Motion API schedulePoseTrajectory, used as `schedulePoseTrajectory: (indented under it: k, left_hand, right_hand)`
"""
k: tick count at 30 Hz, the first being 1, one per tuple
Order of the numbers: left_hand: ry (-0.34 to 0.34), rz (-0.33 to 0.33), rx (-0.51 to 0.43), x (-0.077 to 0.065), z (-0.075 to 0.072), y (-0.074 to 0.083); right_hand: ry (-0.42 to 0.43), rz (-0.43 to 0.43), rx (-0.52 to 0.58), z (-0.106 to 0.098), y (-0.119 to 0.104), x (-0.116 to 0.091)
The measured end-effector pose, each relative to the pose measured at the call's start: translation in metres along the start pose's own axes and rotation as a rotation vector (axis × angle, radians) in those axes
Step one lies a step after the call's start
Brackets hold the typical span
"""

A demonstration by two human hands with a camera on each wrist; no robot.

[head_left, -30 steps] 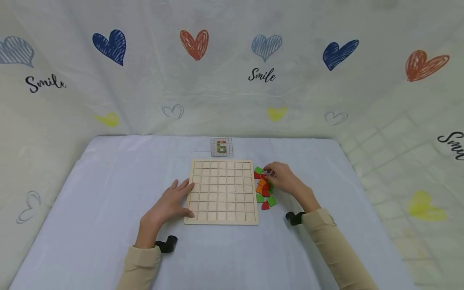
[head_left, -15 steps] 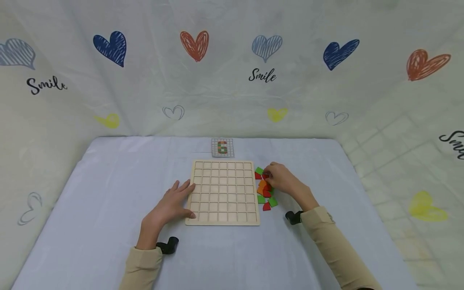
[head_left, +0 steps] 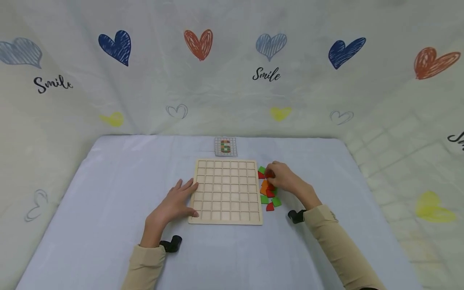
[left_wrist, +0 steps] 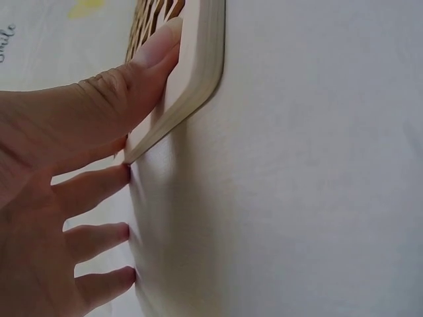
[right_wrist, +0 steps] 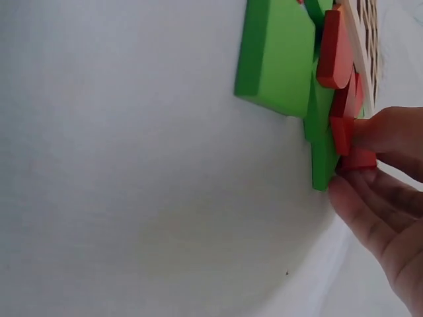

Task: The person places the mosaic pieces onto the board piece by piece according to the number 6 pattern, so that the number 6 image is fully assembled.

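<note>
A wooden grid board point(head_left: 226, 187) lies on the white-covered table. My left hand point(head_left: 177, 202) rests along its left edge with fingers spread. In the left wrist view the thumb point(left_wrist: 122, 86) lies on the board's frame, and the other fingers reach down beside it. At the board's right side is a loose pile of red, green and orange wooden pieces, with a green square point(right_wrist: 281, 59) nearest in the right wrist view. My right hand point(head_left: 284, 177) is at the pile's far end, pinching a red piece point(right_wrist: 360, 158) between thumb and fingers.
A small card point(head_left: 225, 147) printed with a grid and a coloured figure lies just beyond the board. Behind the table hangs a white cloth point(head_left: 224, 92) with hearts and lettering. A lone red piece point(head_left: 270, 207) lies at the pile's near end.
The right hand's fingers have drawn together over a red piece at the pile. The left hand has stayed on the board's edge. The whole head view has shifted slightly.
</note>
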State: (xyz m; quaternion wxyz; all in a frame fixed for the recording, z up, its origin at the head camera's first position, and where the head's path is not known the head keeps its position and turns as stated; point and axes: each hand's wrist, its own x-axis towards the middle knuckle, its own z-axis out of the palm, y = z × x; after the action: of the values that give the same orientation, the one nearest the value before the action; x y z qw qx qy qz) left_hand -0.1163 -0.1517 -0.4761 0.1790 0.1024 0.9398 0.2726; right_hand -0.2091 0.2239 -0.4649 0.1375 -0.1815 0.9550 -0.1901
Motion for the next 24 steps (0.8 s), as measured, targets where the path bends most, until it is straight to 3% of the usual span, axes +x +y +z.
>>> schedulePoseTrajectory:
  k: [5, 9, 24]
  left_hand:
    - [0.002, 0.000, 0.002, 0.001, 0.000, 0.002]
    - [0.002, 0.004, 0.002, 0.001, 0.000, 0.002]
    - [-0.011, -0.001, -0.057, -0.002, -0.003, 0.000]
  right_hand:
    - [0.003, 0.003, 0.049, 0.000, 0.000, -0.001]
    - [0.023, -0.023, 0.027, -0.002, 0.001, -0.003]
    - [0.187, -0.134, 0.115, -0.009, -0.009, -0.006]
